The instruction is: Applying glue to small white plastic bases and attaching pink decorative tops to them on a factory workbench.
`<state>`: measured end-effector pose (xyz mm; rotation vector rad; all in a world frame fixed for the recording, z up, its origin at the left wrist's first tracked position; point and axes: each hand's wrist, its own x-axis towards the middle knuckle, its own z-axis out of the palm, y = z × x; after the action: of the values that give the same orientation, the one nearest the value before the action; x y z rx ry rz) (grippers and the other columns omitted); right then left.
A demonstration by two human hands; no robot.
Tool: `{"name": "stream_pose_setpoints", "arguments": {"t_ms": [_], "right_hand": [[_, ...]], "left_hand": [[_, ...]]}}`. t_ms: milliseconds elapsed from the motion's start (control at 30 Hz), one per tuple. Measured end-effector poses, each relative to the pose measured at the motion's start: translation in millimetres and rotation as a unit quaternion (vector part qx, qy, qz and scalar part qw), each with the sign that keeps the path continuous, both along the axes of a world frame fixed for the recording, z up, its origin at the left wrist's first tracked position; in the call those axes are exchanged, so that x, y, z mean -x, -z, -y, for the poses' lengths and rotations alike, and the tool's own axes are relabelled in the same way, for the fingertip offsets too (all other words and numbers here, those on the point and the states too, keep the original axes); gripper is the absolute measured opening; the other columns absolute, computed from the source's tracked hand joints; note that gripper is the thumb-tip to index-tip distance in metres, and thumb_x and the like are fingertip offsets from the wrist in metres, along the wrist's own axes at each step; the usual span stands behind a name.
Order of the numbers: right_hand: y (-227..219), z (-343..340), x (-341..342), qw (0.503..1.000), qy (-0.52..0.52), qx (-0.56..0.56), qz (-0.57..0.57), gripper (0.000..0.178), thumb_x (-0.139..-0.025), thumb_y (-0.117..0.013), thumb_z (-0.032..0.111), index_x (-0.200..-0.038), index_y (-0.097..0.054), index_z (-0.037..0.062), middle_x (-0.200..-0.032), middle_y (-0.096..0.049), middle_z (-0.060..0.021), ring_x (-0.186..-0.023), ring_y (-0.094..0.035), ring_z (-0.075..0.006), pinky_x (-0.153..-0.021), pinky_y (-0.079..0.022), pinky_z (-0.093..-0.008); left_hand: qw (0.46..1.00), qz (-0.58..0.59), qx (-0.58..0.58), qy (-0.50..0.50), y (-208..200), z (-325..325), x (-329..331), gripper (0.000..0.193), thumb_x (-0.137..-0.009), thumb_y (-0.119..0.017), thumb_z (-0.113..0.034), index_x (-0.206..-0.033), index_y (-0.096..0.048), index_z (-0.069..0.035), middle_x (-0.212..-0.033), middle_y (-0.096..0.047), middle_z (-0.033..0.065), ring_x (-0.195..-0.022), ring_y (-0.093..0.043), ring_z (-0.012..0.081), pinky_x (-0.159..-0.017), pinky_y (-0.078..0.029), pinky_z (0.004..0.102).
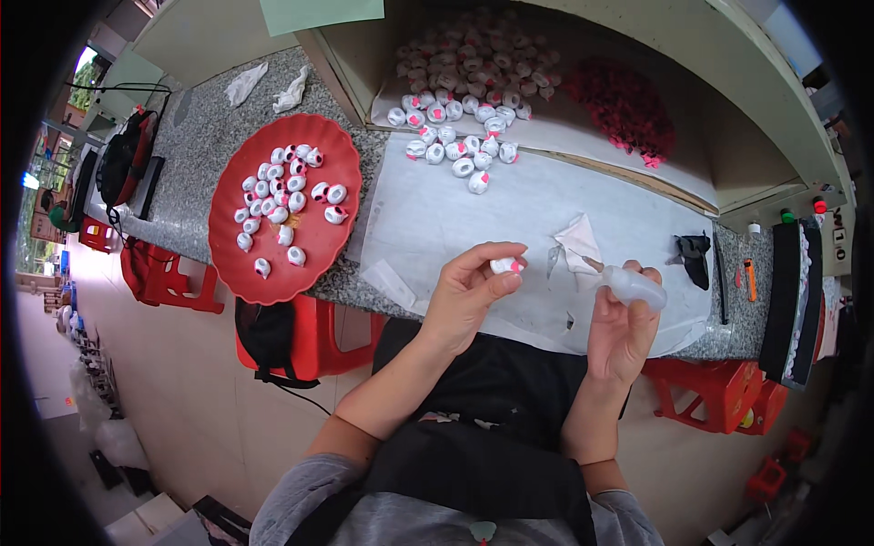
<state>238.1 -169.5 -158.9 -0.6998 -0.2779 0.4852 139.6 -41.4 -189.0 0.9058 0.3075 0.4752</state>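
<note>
My left hand (466, 291) pinches a small white piece with a pink tip (506, 266) between thumb and fingers. My right hand (621, 329) grips a small translucent squeeze bottle (632, 286) whose thin nozzle points left toward that piece, a short gap apart. Both hands hover over a white sheet (510, 209) spread on the grey granite counter (209, 136). A crumpled white tissue (577, 242) lies just behind the hands.
A red round tray (273, 264) with several white-and-pink pieces lies to the left. More such pieces (455, 150) spill from a shelf compartment holding a heap of them and a pile of pink parts (624, 109). Red stools (719, 396) stand under the counter.
</note>
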Motion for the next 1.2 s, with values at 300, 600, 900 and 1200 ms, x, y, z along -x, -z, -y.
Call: {"name": "stream_pose_setpoints", "arguments": {"t_ms": [300, 600, 900, 1200], "right_hand": [[-1, -6, 14, 0.964, 0.151, 0.106, 0.191, 0.035, -0.067, -0.065, 0.020, -0.090, -0.043, 0.0048, -0.086, -0.041, -0.0068, -0.074, -0.043, -0.0143, -0.065, -0.037, -0.0236], [-3, -6, 23, 0.904, 0.189, 0.159, 0.349, 0.038, -0.062, -0.069, 0.026, -0.080, -0.041, 0.0068, -0.075, -0.043, -0.0052, -0.062, -0.044, -0.0147, -0.055, -0.039, -0.0258], [-3, -7, 24, 0.910, 0.179, 0.156, 0.340, 0.039, -0.061, -0.070, 0.026, -0.079, -0.041, 0.0064, -0.074, -0.044, -0.0052, -0.061, -0.044, -0.0147, -0.055, -0.039, -0.0253], [-2, -5, 22, 0.893, 0.185, 0.158, 0.379, 0.038, -0.061, -0.070, 0.024, -0.079, -0.041, 0.0062, -0.074, -0.043, -0.0055, -0.060, -0.044, -0.0142, -0.053, -0.039, -0.0253]], "left_hand": [[0.997, 0.054, 0.015, -0.049, -5, 6, 6, 0.042, -0.072, -0.058, -0.004, -0.111, -0.042, 0.000, -0.101, -0.051, 0.0121, -0.091, -0.051, 0.0172, -0.079, -0.043, 0.0323], [0.999, 0.032, 0.003, -0.035, -8, 6, 9, 0.041, -0.071, -0.060, -0.005, -0.108, -0.043, 0.001, -0.100, -0.051, 0.0135, -0.090, -0.052, 0.0177, -0.080, -0.043, 0.0331], [0.999, 0.035, -0.003, -0.031, -7, 7, 9, 0.040, -0.071, -0.061, -0.006, -0.106, -0.043, 0.000, -0.099, -0.052, 0.0132, -0.084, -0.054, 0.0181, -0.078, -0.043, 0.0308], [0.998, 0.044, 0.023, -0.040, -9, 7, 9, 0.040, -0.071, -0.060, -0.006, -0.106, -0.044, 0.000, -0.097, -0.052, 0.0116, -0.090, -0.051, 0.0164, -0.079, -0.043, 0.0319]]}}
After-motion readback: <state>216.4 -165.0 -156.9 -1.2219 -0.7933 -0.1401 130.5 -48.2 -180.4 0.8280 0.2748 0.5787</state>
